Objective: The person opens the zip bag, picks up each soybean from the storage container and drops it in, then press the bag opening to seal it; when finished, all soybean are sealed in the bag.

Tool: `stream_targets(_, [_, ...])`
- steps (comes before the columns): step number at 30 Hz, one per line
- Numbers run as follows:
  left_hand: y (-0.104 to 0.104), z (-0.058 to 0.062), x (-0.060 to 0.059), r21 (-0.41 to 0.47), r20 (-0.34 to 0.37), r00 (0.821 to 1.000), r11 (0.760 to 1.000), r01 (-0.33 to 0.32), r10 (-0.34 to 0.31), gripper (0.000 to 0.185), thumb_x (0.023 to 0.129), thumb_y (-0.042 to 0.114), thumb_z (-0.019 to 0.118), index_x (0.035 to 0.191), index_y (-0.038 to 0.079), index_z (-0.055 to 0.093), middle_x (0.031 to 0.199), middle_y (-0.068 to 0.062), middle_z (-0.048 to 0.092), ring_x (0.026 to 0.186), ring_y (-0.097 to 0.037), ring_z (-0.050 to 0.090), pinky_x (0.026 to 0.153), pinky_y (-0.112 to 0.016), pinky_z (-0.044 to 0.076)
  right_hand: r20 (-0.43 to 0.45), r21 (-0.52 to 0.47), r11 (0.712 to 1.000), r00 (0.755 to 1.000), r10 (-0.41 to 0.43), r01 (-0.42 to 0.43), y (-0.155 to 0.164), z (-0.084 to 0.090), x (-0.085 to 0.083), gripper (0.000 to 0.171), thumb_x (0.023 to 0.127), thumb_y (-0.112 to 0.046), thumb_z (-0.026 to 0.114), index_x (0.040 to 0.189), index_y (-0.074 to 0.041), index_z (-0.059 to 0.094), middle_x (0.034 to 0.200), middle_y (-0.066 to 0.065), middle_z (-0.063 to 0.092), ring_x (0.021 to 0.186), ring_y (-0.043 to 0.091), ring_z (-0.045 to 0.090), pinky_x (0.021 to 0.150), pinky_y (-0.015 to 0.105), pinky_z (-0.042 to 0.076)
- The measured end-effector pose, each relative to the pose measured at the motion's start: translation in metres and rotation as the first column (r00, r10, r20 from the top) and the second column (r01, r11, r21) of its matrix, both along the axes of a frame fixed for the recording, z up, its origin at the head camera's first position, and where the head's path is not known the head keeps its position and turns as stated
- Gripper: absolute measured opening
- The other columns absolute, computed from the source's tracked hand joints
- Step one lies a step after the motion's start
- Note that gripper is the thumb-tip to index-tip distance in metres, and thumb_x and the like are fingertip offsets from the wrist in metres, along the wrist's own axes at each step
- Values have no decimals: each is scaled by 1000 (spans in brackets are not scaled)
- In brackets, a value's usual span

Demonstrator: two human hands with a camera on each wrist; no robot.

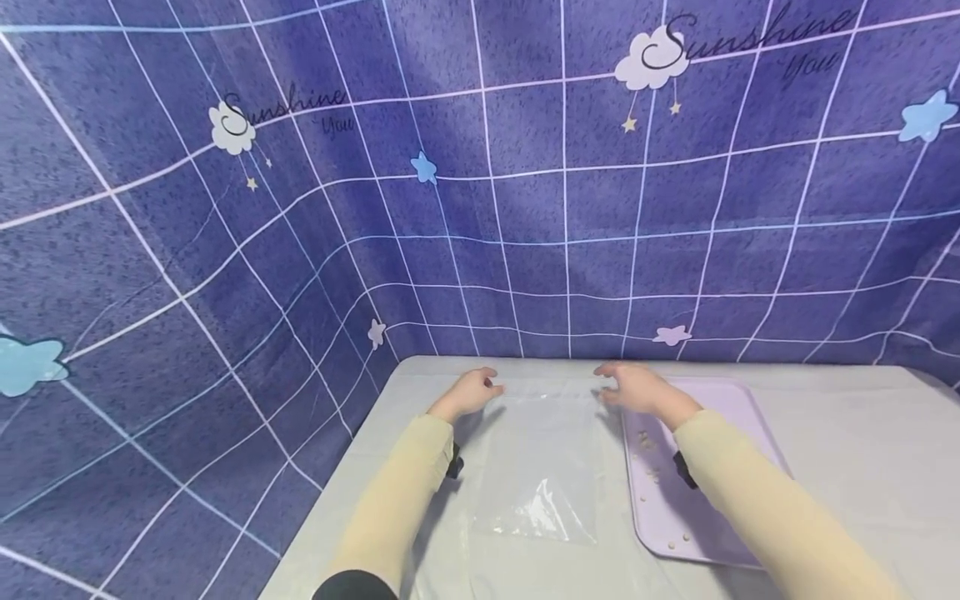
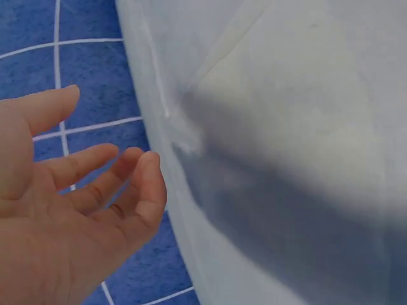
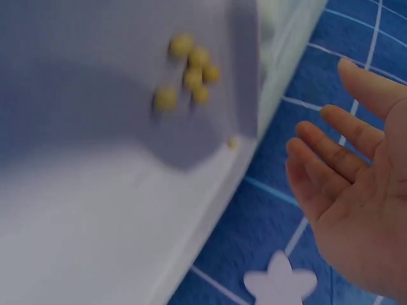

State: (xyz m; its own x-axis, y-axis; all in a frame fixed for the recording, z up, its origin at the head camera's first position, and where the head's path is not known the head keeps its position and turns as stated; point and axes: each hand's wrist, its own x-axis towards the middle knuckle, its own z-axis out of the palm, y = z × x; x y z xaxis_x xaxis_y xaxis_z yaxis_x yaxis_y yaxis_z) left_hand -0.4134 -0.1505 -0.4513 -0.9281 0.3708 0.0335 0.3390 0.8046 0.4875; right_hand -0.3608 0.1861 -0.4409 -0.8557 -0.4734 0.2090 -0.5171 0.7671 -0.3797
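Note:
A clear plastic bag (image 1: 542, 454) lies flat on the pale grey table (image 1: 862, 467). My left hand (image 1: 472, 390) hovers near the bag's far left corner, fingers loosely spread and holding nothing (image 2: 95, 190). My right hand (image 1: 637, 387) hovers by the bag's far right corner, over the far edge of a lilac tray (image 1: 738, 400), also empty with relaxed fingers (image 3: 350, 165). Several small yellow beads (image 3: 187, 70) lie on the tray (image 3: 95, 82), with more scattered along it (image 1: 648, 454).
A blue checked cloth (image 1: 480, 192) with clouds and stars hangs as a backdrop behind and to the left of the table. The table's left edge (image 1: 352, 467) runs diagonally toward me. Cream sleeves cover both forearms.

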Motion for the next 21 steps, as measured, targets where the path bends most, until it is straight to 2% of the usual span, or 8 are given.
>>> stream_targets(5, [12,-3,-4,-20,31,999,1000,6,-6,38,97,19,65,122,-9,63,114,-20,68,105,-32,65,96,-43,53,57,64,998,998,-13,9,-18,-10,-13,45,89,-17,75,125,9,63,111,23,70,106,41,65,99,54,50])
stream_targets(9, [19,-8,-6,-78,28,999,997,-25,27,31,96,16,67,113,-9,68,112,-18,70,91,-24,65,92,-39,55,100,93,995,994,-50,40,-27,-17,-22,44,88,-17,78,120,10,65,105,19,71,105,39,66,99,52,50])
stream_targets(12, [23,-9,-7,-101,50,995,992,-76,81,25,95,15,69,107,-8,69,99,-14,70,72,-16,63,83,-34,57,104,104,993,992,-68,57,-31,-21,-28,39,87,-15,78,114,10,67,102,18,72,102,38,67,97,50,51])
stream_targets(15, [28,-10,-11,-116,50,993,989,-96,102,17,94,13,71,94,-4,67,80,-8,66,60,-12,58,73,-30,56,99,95,992,991,-91,82,-32,-22,-32,30,85,-12,79,106,8,69,97,16,72,97,37,67,95,49,52])
stream_targets(18, [29,-14,-14,-165,1,996,983,-82,84,16,91,10,72,81,2,64,71,-1,58,62,-12,53,71,-28,54,81,80,991,990,-114,107,-35,-26,-35,23,82,-9,80,98,5,70,93,14,71,94,36,67,94,47,52])
stream_targets(21, [29,-19,-14,-203,-54,996,976,-75,65,18,89,9,74,76,7,61,71,2,55,70,-16,54,76,-30,53,54,63,989,989,-135,132,-39,-30,-36,19,77,-5,80,91,2,69,88,13,70,90,34,66,91,45,54])
